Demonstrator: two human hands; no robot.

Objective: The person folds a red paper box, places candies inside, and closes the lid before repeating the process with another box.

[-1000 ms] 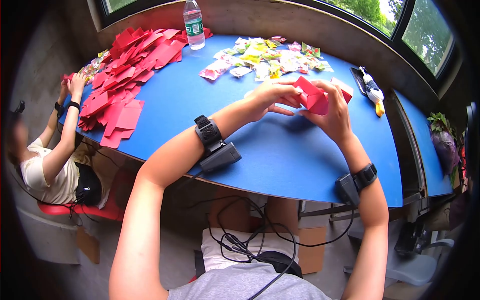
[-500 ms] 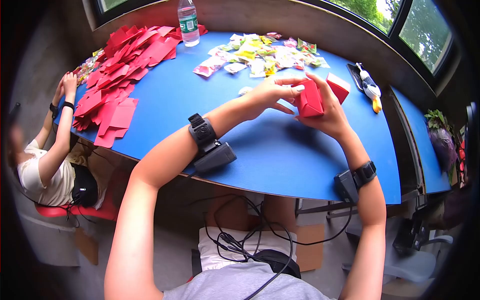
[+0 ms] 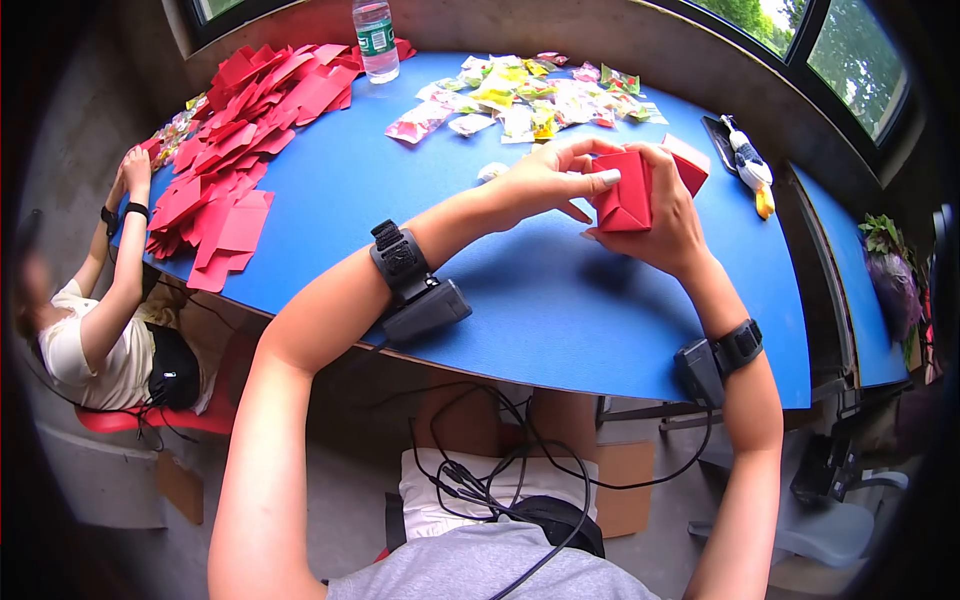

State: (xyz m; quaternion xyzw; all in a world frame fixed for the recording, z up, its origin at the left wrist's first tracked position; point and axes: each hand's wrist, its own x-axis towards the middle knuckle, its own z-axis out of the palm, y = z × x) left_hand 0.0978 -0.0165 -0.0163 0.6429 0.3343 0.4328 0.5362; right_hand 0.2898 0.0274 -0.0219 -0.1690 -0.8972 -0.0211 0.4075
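Observation:
A small red box [image 3: 625, 197] is held above the blue table [image 3: 480, 320], its folded end facing me. My right hand [image 3: 675, 220] wraps round its right side. The thumb and fingers of my left hand [image 3: 550, 185] grip its left and upper edges. Just behind my right hand stands another red box [image 3: 688, 163]. Wrapped candies [image 3: 540, 95] lie spread beyond my hands, and a small white item [image 3: 491, 172] rests by my left hand.
Flat red box pieces [image 3: 240, 140] are heaped at the left beside a water bottle [image 3: 376, 40]. A co-worker [image 3: 110, 310] sits far left, hands on something red. At the right lie a bird-like toy [image 3: 750, 170] and a dark tray [image 3: 718, 140].
The red box between my hands was angled with its flaps loose; now its near end is folded closed and it stands more upright. My hands have stayed around it.

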